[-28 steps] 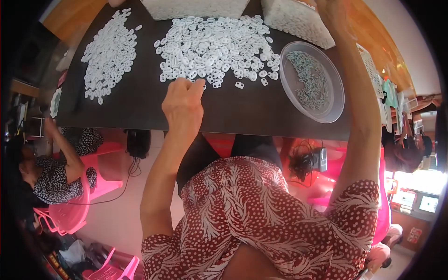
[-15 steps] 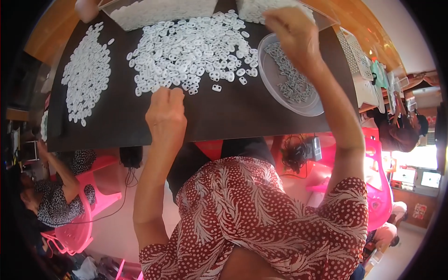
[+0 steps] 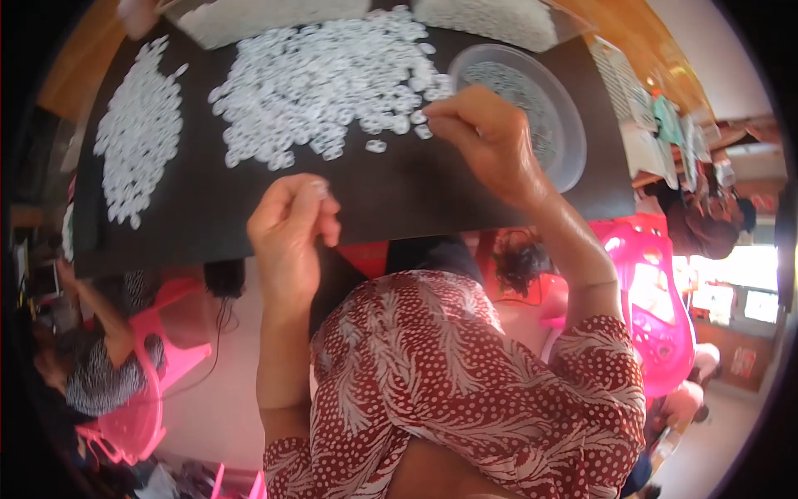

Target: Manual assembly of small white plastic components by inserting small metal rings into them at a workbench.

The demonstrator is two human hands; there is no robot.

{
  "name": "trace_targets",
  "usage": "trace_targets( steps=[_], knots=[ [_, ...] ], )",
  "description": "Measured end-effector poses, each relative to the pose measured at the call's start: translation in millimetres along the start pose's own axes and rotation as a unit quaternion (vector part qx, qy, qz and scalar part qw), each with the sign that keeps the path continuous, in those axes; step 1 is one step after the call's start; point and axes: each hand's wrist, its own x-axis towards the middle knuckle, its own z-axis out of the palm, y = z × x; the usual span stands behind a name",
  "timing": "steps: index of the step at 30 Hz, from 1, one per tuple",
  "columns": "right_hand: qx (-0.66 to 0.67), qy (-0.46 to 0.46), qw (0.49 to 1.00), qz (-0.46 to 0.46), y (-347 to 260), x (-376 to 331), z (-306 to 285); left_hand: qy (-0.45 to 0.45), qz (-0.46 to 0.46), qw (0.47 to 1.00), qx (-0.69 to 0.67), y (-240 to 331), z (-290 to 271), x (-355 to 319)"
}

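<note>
My left hand (image 3: 289, 233) is raised over the near edge of the dark table, palm turned up and fingers curled. A small white plastic piece (image 3: 321, 190) is pinched between its thumb and fingertips. My right hand (image 3: 490, 141) hangs over the table by the near-left rim of a round clear tub (image 3: 573, 158), thumb and forefinger pressed together. Whatever those fingertips hold is too small to make out. Inside the tub lie many small grey screw-like parts (image 3: 499, 79). A wide pile of white oval two-holed plastic pieces (image 3: 307, 87) spreads beyond both hands.
A second, narrower heap of white pieces (image 3: 141, 137) lies at the table's left. Two clear bins (image 3: 274, 18) of white material stand along the far edge. A pink chair (image 3: 665, 316) is at the right; another person (image 3: 104, 358) sits at the left.
My right hand has come down and toward me from above the far bin, to the left of the tub. My left hand has turned palm up, showing the white piece.
</note>
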Motion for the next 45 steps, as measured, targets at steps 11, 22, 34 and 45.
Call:
trace_targets(
  steps=[11,22,34,45],
  knots=[
    [-0.164,0.005,0.982,0.088,84,-30,-43,-0.063,0.032,0.997,-0.012,-4,1,-10],
    [-0.342,-0.091,0.935,-0.021,99,-22,-45,-0.039,0.022,0.998,-0.036,-7,10,-14],
    [-0.169,-0.066,0.983,-0.011,88,-28,-46,-0.051,0.007,0.999,-0.018,-9,12,-18],
    [-0.224,-0.115,0.966,-0.05,89,-22,-26,-0.051,0.009,0.999,-0.017,-16,11,-21]
  ],
)
